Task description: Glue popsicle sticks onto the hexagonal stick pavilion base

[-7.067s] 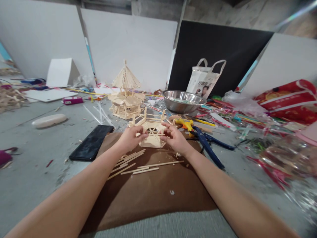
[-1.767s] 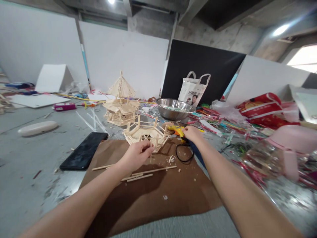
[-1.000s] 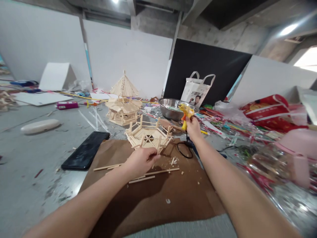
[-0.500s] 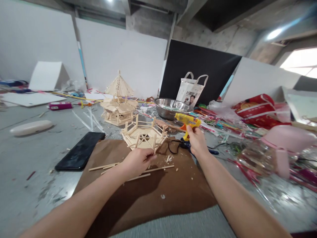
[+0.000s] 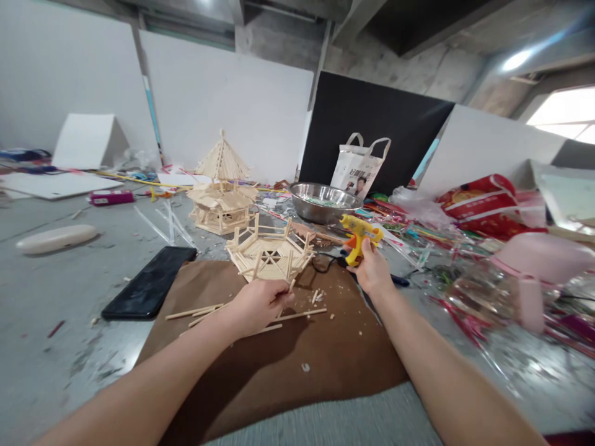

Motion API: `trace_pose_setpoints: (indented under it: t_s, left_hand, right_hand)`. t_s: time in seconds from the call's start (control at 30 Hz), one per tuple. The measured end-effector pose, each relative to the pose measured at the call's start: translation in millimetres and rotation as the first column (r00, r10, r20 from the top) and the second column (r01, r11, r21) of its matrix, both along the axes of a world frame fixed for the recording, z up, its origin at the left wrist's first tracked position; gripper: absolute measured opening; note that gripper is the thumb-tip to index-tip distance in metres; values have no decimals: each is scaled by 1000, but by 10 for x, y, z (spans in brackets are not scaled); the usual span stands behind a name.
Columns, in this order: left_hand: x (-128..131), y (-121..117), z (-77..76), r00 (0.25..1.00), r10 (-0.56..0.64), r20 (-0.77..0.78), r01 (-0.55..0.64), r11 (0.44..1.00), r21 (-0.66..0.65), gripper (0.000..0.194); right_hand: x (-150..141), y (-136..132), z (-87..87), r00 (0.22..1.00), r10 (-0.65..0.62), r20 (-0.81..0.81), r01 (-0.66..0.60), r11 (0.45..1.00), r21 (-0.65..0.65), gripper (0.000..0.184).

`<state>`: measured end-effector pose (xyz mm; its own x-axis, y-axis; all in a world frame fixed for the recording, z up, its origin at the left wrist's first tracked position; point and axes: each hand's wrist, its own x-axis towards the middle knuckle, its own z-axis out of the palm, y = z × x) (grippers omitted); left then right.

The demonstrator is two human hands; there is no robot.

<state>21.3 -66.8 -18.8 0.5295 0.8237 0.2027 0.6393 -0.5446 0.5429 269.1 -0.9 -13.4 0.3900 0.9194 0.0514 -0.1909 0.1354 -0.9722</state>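
My right hand [image 5: 374,269] is wrapped round the handle of a yellow hot glue gun [image 5: 357,234], held up off the table with its nozzle toward the left. My left hand [image 5: 264,301] is closed in a pinch on a short wooden stick [image 5: 292,285], whose tip shows past the fingers. Just beyond that hand stands an open stick frame [image 5: 267,254] with a many-sided base and upright posts. Loose wooden sticks [image 5: 304,314] lie under and beside the left hand on a brown sheet [image 5: 297,371].
Behind the frame is a stick pavilion [image 5: 220,201] with a pointed roof. A phone [image 5: 149,282] lies left of the sheet. A metal bowl [image 5: 323,204] and a tote bag [image 5: 359,167] stand at the back. A pink-lidded jug [image 5: 530,279] and clutter fill the right.
My right hand has moved the glue gun slightly right and down, and its nozzle is tilted up more. The left hand has barely moved and keeps its pinch.
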Motion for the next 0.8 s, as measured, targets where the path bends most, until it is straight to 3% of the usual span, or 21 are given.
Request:
trace_pose_setpoints:
  t_s: [0.1, 0.3, 0.47, 0.57, 0.67, 0.8]
  left_hand:
    - [2, -6, 8, 1000, -6, 1, 6, 1000, -1, 26]
    - [0, 4, -11, 1000, -1, -12, 0, 1000, -9, 26]
    - [-11, 20, -42, 1000, 6, -20, -6, 1000, -11, 25]
    - [-10, 19, -26, 1000, -2, -8, 2, 1000, -17, 24]
    - [4, 5, 18, 1000, -11, 19, 12, 999, -44, 25]
    - [31, -15, 68, 996, -26, 82, 36, 993, -112, 25]
  right_hand:
    - [86, 46, -31, 997, 80, -18, -78, 991, 108, 38]
    - [214, 201, 92, 964, 244, -106, -232, 966, 111, 35]
    - [78, 372, 307, 933, 358, -19, -348, 916, 201, 41]
    - [-82, 300, 408, 913, 406, 32, -403, 892, 205, 42]
    - [-212, 63, 390, 916, 396, 72, -402, 890, 216, 36]
    - [-275, -289, 196, 954, 189, 232, -254, 921, 296, 31]
